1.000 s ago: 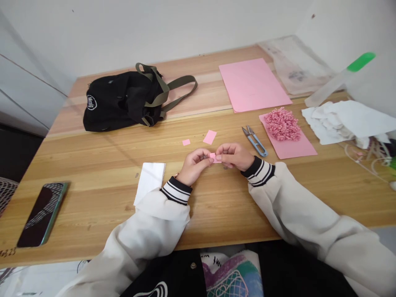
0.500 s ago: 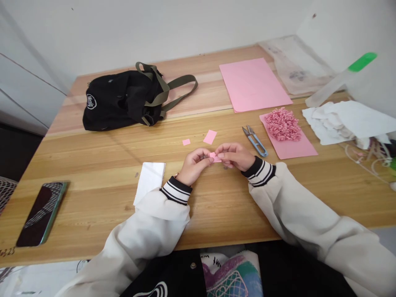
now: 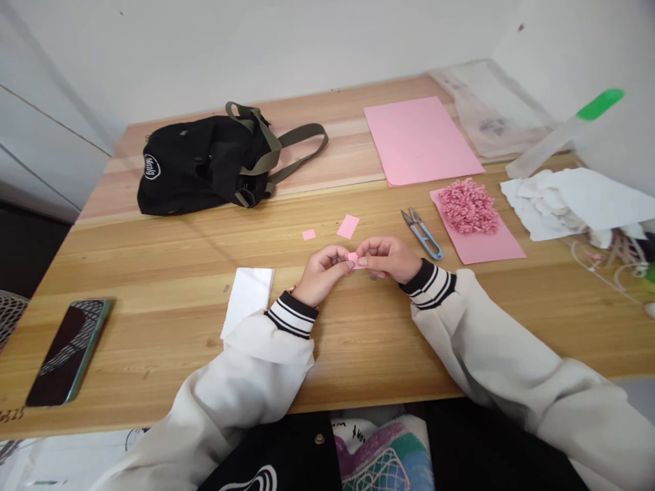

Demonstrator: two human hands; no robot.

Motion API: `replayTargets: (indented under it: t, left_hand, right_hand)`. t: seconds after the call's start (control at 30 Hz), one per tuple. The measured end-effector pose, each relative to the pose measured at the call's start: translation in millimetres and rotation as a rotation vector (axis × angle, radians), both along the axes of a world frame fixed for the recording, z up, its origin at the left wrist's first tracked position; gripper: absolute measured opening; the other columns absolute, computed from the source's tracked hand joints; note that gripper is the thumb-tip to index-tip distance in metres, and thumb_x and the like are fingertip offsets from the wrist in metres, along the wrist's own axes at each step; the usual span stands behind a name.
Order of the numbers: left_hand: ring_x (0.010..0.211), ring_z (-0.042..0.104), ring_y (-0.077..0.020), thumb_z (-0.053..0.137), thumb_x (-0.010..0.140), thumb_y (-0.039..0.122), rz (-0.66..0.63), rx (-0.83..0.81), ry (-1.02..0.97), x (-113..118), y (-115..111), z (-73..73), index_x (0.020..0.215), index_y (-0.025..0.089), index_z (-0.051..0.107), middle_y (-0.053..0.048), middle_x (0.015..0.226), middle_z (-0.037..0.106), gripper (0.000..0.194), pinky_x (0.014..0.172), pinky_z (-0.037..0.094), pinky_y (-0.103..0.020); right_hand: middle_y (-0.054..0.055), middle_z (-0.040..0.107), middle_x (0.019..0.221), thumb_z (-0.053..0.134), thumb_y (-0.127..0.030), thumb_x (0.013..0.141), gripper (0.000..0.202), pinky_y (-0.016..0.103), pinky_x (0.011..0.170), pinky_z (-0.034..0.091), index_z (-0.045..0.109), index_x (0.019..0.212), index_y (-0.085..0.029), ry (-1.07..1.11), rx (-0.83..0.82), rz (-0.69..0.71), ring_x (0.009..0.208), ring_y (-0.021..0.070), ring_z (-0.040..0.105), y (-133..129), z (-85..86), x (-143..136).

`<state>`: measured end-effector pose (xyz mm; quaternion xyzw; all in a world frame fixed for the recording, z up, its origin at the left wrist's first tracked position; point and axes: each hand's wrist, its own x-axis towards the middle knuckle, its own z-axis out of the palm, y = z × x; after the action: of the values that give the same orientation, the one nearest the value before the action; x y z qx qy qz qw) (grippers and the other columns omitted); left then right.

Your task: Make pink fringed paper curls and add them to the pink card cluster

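Between my two hands is a small piece of pink paper [image 3: 353, 258], pinched at both sides and partly hidden by the fingers. My left hand [image 3: 323, 271] grips its left end between thumb and forefinger. On the other end, my right hand [image 3: 387, 259] presses with thumb and fingertips. Just beyond the hands lie a pink paper rectangle [image 3: 348, 226] and a smaller pink paper piece [image 3: 308, 234]. Blue thread snips [image 3: 424, 235] rest to the right of my right hand.
Pink stamens [image 3: 468, 206] are heaped on a pink sheet [image 3: 491, 249] at the right. Farther back lies a larger pink sheet [image 3: 422, 140]. A black bag [image 3: 199, 164], a folded white cloth [image 3: 249, 296] and a phone [image 3: 70, 351] occupy the left. White scraps [image 3: 588, 201] sit far right.
My right thumb and fingers have shifted slightly left over the pink paper, so less of it shows. Both hands otherwise keep their place.
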<state>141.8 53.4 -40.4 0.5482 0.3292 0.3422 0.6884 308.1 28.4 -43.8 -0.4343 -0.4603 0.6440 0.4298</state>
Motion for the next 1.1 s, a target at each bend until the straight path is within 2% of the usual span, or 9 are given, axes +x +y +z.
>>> replayTargets:
  t: [0.17, 0.4, 0.73, 1.1]
  left_hand:
    - [0.057, 0.047, -0.0075, 0.071, 0.064, 0.029, -0.018, -0.009, -0.009, 0.4, -0.1, 2.4, 0.067, 0.014, 0.056, 0.004, 0.058, 0.053, 0.021, 0.059, 0.037, -0.023]
    - [0.060, 0.049, -0.0078, 0.072, 0.063, 0.026, -0.016, -0.015, -0.052, 0.5, -0.2, 2.3, 0.070, 0.014, 0.057, 0.002, 0.066, 0.057, 0.021, 0.061, 0.038, -0.024]
    - [0.060, 0.048, -0.0077, 0.071, 0.064, 0.026, -0.047, 0.014, -0.026, -0.6, 0.2, 1.6, 0.067, 0.013, 0.058, 0.003, 0.062, 0.055, 0.018, 0.061, 0.038, -0.023]
    - [0.058, 0.047, -0.0062, 0.069, 0.065, 0.029, 0.005, 0.013, -0.009, 1.0, 0.2, 3.8, 0.068, 0.012, 0.056, 0.005, 0.059, 0.053, 0.022, 0.060, 0.037, -0.022]
  right_hand:
    - [-0.006, 0.050, 0.047, 0.072, -0.034, 0.061, 0.027, 0.017, 0.031, 0.024, 0.055, 0.066, -0.014, -0.035, 0.000, 0.008, 0.034, 0.0019, 0.035, -0.7, 3.5, -0.7]
    - [-0.007, 0.047, 0.043, 0.072, -0.031, 0.061, 0.025, 0.016, 0.031, 0.023, 0.055, 0.065, -0.014, -0.051, -0.014, 0.016, 0.034, 0.0020, 0.034, -1.2, 6.8, -1.5]
    - [-0.006, 0.049, 0.046, 0.074, -0.031, 0.057, 0.028, 0.016, 0.032, 0.025, 0.053, 0.062, -0.013, -0.048, -0.036, 0.003, 0.035, 0.0018, 0.035, -1.4, 8.4, -2.7]
    - [-0.009, 0.047, 0.045, 0.077, -0.030, 0.051, 0.032, 0.016, 0.033, 0.027, 0.054, 0.068, -0.014, -0.043, -0.057, 0.008, 0.036, 0.0019, 0.037, -0.5, 7.5, -2.6]
